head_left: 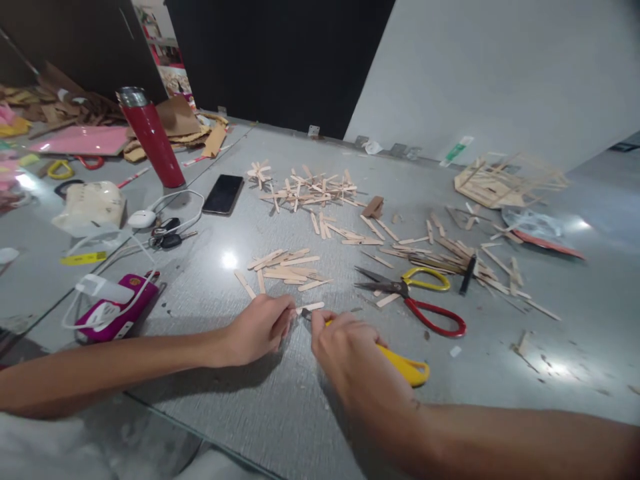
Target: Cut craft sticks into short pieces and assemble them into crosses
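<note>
Right grip (350, 350): fingers closed around the yellow handle of a knife (406, 367), its metal end pointing toward the left hand. Left grip (257, 330): thumb and fingers together, pinching one end of a stick (316, 307) low over the counter (300, 413); the other end lies just beyond the knife's tip, between the two hands. Step in hand, as judged: blade being worked at or set against the stick close to the pinched end. From here, a further stroke would call for a firm left pinch, fingertips out of the blade's line, and small, controlled pressure from the right. Just beyond the hands: a loose pile (293, 272) of flat sticks. To its right, scissors (400, 288), blades open, one handle loop yellow, one red; past them a heap of sticks with a black bar (468, 275) across it. Farther back, crossed sticks (315, 193) and, at far right, a stick frame (487, 183). Left side: phone (223, 195), keys (171, 241), red flask (155, 143) upright. Hard to make out: blade edge and whether it touches the stick; pinched end covered by fingers; much of the handle hidden by the right palm; frame's joints blurred; forearms cut off at the borders.
</note>
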`<state>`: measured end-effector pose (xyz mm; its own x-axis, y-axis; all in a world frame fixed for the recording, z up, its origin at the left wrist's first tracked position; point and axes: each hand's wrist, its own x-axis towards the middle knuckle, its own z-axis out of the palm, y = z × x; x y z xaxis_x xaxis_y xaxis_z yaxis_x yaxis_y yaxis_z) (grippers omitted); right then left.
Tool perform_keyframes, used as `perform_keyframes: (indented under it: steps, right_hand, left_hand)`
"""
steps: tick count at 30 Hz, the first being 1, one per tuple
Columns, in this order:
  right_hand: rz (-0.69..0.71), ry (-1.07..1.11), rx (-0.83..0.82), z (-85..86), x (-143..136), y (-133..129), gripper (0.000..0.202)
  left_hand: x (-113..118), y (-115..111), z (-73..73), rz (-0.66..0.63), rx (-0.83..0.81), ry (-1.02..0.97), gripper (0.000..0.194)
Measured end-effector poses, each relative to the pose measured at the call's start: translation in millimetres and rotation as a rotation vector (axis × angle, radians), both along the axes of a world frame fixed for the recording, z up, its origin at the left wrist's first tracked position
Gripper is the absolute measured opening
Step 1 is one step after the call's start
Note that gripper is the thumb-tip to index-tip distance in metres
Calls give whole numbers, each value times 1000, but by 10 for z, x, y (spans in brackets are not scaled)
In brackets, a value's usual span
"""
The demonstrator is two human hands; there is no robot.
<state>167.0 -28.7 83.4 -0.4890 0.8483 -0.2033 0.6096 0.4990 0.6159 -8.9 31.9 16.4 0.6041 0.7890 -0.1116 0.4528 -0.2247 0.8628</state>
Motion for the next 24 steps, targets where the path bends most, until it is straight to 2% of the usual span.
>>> perform_keyframes:
  steps: [4, 7, 8, 11, 16, 24]
  right_hand:
    - [91, 138, -42, -143, 354, 382, 25]
    - [268, 335, -109, -333, 690, 633, 26]
    - [278, 353, -127, -390, 774, 662, 27]
    - [271, 391, -141, -485, 905, 588, 27]
    - [208, 390, -111, -458, 895, 367, 38]
    - [167, 418, -217, -518, 876, 380, 36]
  left_hand:
    - [-6, 3, 35, 3, -53, -19, 31]
    - [-3, 27, 34, 13, -114, -37, 34]
    - [-2, 36, 29, 13, -136, -42, 34]
    - [-1, 57, 9, 12, -195, -51, 33]
    - [-5, 79, 11, 17, -255, -65, 31]
    - [-13, 104, 79, -12, -286, -52, 31]
